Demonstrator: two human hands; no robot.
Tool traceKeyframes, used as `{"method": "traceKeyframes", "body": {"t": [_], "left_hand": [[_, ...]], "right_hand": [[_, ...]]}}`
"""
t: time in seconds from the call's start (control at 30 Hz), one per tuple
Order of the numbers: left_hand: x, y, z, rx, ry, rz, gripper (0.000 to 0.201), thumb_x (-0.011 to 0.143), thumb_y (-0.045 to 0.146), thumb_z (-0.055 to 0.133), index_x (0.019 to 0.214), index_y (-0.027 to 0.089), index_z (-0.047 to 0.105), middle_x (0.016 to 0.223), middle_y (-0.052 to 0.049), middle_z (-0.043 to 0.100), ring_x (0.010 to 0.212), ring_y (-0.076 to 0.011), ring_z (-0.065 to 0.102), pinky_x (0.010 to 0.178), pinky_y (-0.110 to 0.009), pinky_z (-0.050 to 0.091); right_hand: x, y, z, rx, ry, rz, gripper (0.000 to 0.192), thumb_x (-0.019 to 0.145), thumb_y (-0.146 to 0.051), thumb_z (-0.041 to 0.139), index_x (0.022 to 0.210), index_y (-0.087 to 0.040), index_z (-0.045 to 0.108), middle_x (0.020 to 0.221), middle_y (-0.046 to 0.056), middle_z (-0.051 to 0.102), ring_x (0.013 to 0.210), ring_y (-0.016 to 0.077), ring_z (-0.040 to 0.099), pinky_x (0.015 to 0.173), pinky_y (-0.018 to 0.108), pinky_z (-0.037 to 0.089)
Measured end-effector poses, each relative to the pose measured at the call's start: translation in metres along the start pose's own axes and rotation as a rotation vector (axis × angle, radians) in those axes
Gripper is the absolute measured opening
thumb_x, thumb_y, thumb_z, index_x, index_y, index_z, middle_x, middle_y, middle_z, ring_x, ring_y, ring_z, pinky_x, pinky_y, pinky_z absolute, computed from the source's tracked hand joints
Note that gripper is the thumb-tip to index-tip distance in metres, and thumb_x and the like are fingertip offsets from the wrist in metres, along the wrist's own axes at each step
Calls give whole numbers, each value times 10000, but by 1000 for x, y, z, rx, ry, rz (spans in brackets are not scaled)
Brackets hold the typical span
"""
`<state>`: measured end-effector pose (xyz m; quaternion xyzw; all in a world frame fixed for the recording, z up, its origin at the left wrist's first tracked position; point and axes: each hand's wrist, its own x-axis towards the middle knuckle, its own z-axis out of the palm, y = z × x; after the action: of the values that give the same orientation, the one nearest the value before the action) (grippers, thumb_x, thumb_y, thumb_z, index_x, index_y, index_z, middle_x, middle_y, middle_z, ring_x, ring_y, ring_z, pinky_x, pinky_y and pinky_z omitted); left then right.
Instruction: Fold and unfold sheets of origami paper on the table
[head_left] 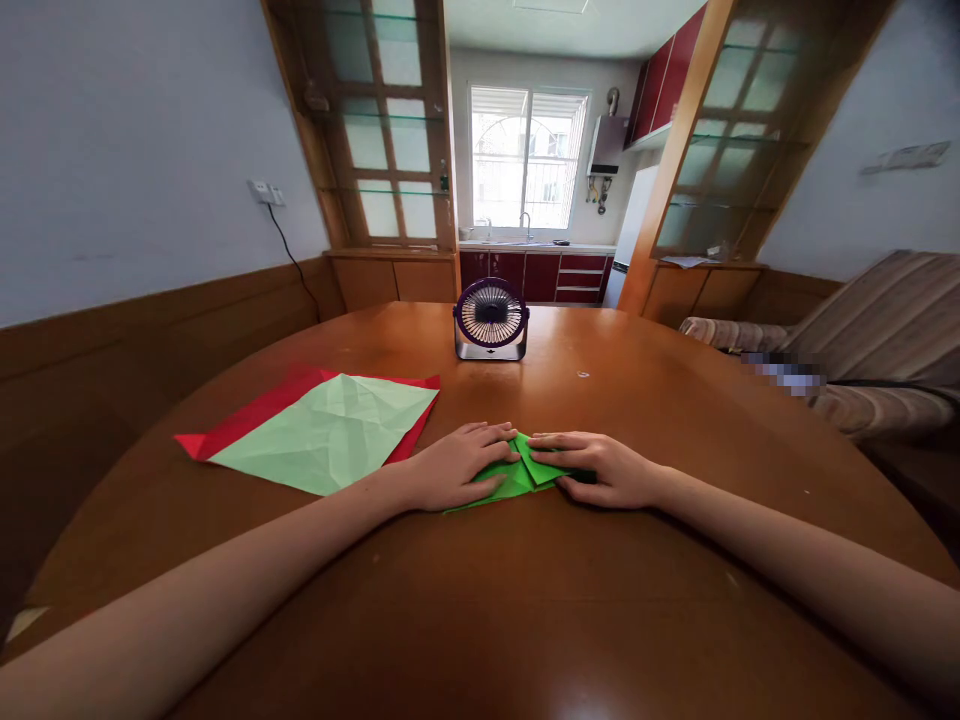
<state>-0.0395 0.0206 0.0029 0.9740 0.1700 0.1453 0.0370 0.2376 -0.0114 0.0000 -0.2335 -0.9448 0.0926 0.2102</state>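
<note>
A bright green sheet of paper [516, 484], folded into layers, lies on the table between my hands. My left hand [454, 465] rests on its left part, fingers stretched over the paper and thumb spread along the near side. At the right side, my right hand [600, 468] has its fingers on top of a folded flap [541, 466], with the thumb lower down by the near edge. Dark shadow shows under that flap, so it seems slightly raised. My fingers cover part of the folds.
To the left lie a creased pale green sheet [330, 430] and a red sheet [259, 412] partly beneath it. A small purple fan [491, 318] stands farther back on the round brown table [480, 620]. A striped sofa [885, 320] is at the right.
</note>
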Motion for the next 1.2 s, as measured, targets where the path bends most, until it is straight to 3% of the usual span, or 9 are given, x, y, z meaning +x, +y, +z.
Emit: {"method": "traceKeyframes", "body": {"t": [0.17,0.33,0.67,1.2], "left_hand": [[0,5,-3,-44,16,79,220,949,241,453,1127,196,573,1313,-108,582,1260,-257,506,1073,-447,377],[-3,5,-4,36,-25,148,359,981,232,396,1311,282,530,1339,-79,563,1256,-257,507,1057,-432,396],[-4,6,-5,66,-35,152,390,974,220,410,1333,321,524,1357,-67,540,1242,-256,517,1039,-407,422],[-5,2,-1,111,-17,174,424,958,214,441,1365,321,497,1351,-81,524,1205,-258,540,1011,-413,449]], "right_hand": [[2,-3,-2,-22,-15,-29,405,927,-265,545,1329,-216,560,1382,110,545,1284,237,510,1075,438,431],[2,-1,1,-56,-1,-20,418,945,-297,536,1357,-229,529,1370,103,555,1271,230,523,1064,432,447],[3,0,2,-47,10,-35,293,938,-325,558,1194,-192,609,1293,108,605,1241,219,544,1040,414,476],[1,2,1,23,0,-51,329,973,-247,474,1266,-193,612,1329,96,594,1311,216,484,1095,430,429]]}}
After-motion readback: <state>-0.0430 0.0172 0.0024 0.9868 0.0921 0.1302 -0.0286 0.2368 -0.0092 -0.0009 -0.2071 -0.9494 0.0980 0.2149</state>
